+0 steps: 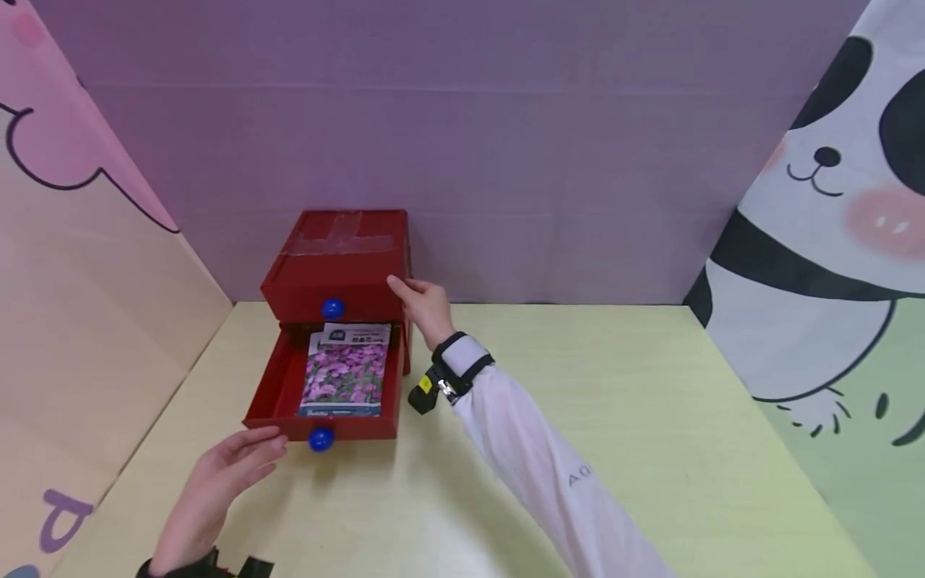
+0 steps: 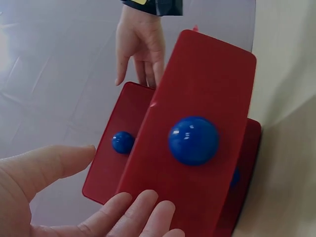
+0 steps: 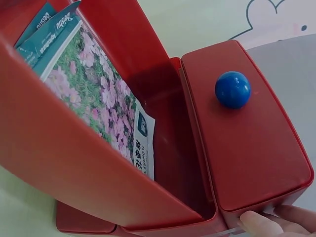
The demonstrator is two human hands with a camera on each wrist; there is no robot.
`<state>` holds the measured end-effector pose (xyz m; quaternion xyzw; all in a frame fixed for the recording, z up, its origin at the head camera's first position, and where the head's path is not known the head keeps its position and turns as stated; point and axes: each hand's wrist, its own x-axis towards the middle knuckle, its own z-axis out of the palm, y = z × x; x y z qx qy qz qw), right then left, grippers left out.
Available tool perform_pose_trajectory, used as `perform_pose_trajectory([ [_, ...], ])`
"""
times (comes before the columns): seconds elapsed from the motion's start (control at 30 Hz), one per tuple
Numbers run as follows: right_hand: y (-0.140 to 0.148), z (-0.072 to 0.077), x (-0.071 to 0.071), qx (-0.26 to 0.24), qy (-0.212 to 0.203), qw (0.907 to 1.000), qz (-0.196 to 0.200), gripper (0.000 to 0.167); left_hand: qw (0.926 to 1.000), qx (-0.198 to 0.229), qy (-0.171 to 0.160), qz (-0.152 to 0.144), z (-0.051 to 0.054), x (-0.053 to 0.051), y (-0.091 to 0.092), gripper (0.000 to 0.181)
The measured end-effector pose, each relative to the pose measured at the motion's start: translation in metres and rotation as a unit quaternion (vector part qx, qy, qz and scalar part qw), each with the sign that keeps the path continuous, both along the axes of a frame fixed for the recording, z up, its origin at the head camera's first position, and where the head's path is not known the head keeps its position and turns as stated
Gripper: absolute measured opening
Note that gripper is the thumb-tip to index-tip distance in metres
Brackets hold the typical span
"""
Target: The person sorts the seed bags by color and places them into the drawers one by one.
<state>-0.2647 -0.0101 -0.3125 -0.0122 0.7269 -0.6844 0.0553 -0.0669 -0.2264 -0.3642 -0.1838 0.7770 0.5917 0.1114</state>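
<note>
A small red drawer cabinet has blue ball knobs. Its middle drawer is pulled out, with a blue knob on the front. Inside lie flower seed packets with pink blossoms printed on them. My left hand is at the drawer's front left corner, fingers extended and thumb apart; whether they touch it I cannot tell. My right hand rests against the cabinet's upper right side with fairly straight fingers, as the left wrist view also shows. The top drawer is closed.
The cabinet stands on a pale wooden table against a purple-grey backdrop. In the left wrist view, a lower drawer shows partly behind the pulled-out one. A panda-printed panel stands at the right, a cartoon panel at the left.
</note>
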Motion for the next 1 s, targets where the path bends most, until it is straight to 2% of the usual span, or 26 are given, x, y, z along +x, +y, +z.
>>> perform_pose_trajectory([
  [0.23, 0.000, 0.001, -0.002, 0.013, 0.009, 0.9998, -0.011, 0.047, 0.9999, 0.006, -0.006, 0.012, -0.009, -0.002, 0.006, 0.066],
  [0.5, -0.001, 0.000, -0.004, 0.013, 0.010, 0.9998, -0.013, 0.044, 0.9987, 0.041, -0.020, 0.022, -0.021, -0.006, 0.016, 0.070],
  [0.67, -0.001, 0.001, -0.003, 0.021, 0.002, 0.9997, -0.015, 0.044, 0.9979, 0.054, -0.019, 0.030, -0.024, -0.010, 0.022, 0.072],
  [0.87, -0.002, 0.001, -0.003, 0.006, -0.001, 0.9999, -0.012, 0.043, 0.9942, 0.097, -0.015, 0.044, -0.029, -0.015, 0.025, 0.070],
  [1.0, -0.002, 0.001, -0.003, 0.000, -0.002, 1.0000, -0.010, 0.042, 0.9875, 0.142, -0.023, 0.063, -0.032, -0.015, 0.029, 0.072],
])
